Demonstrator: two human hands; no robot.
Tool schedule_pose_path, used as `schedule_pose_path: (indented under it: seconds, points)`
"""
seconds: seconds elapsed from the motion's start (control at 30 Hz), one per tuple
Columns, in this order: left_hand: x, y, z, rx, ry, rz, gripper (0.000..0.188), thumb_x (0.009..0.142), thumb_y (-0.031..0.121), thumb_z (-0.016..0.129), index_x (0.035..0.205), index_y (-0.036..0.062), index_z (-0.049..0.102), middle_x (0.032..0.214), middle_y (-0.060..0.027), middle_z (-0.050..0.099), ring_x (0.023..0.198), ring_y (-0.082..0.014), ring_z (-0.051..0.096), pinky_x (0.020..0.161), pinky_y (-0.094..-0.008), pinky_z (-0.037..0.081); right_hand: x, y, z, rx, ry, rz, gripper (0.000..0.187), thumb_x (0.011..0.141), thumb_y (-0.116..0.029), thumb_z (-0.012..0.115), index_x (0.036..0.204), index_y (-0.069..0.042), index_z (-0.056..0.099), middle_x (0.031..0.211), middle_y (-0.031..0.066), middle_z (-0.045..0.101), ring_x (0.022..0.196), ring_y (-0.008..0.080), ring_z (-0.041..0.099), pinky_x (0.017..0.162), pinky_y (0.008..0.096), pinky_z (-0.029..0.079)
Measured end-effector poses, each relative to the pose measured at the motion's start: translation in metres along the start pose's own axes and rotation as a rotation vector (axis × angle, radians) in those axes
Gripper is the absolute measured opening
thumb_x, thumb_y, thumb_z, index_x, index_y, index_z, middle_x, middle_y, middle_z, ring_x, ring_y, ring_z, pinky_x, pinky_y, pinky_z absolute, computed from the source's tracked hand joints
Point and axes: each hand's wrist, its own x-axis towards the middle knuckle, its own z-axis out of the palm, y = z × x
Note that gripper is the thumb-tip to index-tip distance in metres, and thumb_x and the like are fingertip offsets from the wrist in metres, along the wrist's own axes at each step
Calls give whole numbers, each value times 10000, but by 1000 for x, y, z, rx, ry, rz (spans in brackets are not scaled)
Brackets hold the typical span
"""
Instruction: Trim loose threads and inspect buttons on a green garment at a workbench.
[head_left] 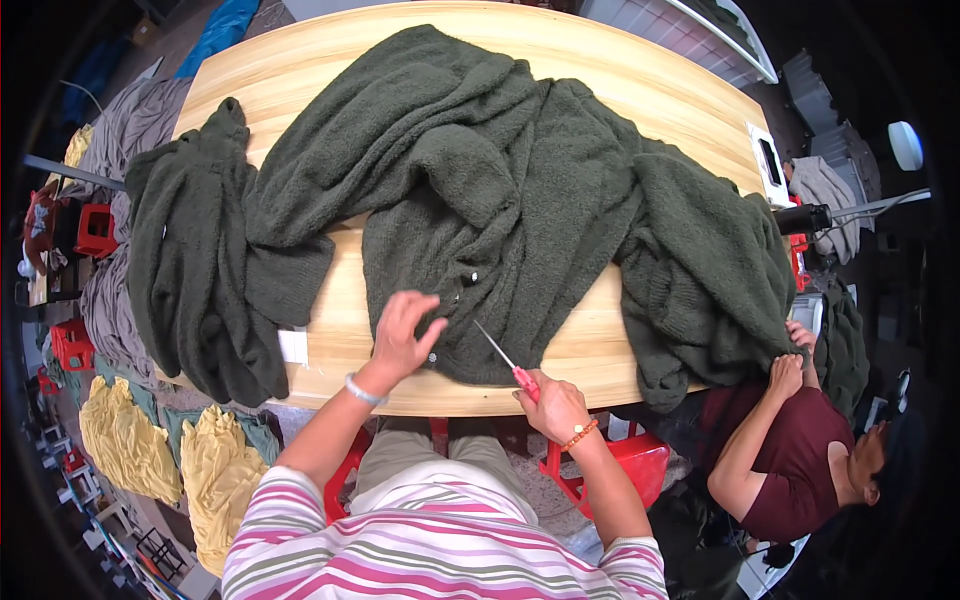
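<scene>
A dark green knitted garment lies rumpled across the middle of the table, its lower edge toward me. Small pale buttons show on its near part. Over its near left part is my left hand, open, with thumb and fingers apart and nothing between them. At the near table edge my right hand is closed round the handle of a red-handled pointed tool. Its thin metal shaft points forward and left over the garment; whether it is an awl or closed scissors I cannot tell.
More dark green garments lie at the table's left and right. At the right, a co-worker grips the right one. A red stool stands below the table. Yellow cloths are piled at lower left.
</scene>
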Motion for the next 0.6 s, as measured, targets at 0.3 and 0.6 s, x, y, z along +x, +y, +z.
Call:
schedule_pose_path:
  seconds: [0.3, 0.6]
  points:
    - [-35, -30, 25, -117, -178, -359, 127, 796, 25, 681, 899, 3, 610, 783, -123, 586, 653, -244, 606, 600, -325, 498, -15, -31, 8, -68, -97, -78, 265, 865, -283, 590, 1010, -62, 596, 732, 225, 648, 722, 395, 650, 679, 495, 514]
    - [-37, -39, 18, -297, -227, -472, 128, 867, 62, 636, 952, -25, 594, 847, -128, 632, 701, -172, 618, 641, -289, 498, -12, -30, 12, -93, -80, -111, 241, 865, -270, 586, 966, -52, 591, 729, 229, 646, 718, 400, 651, 665, 501, 511]
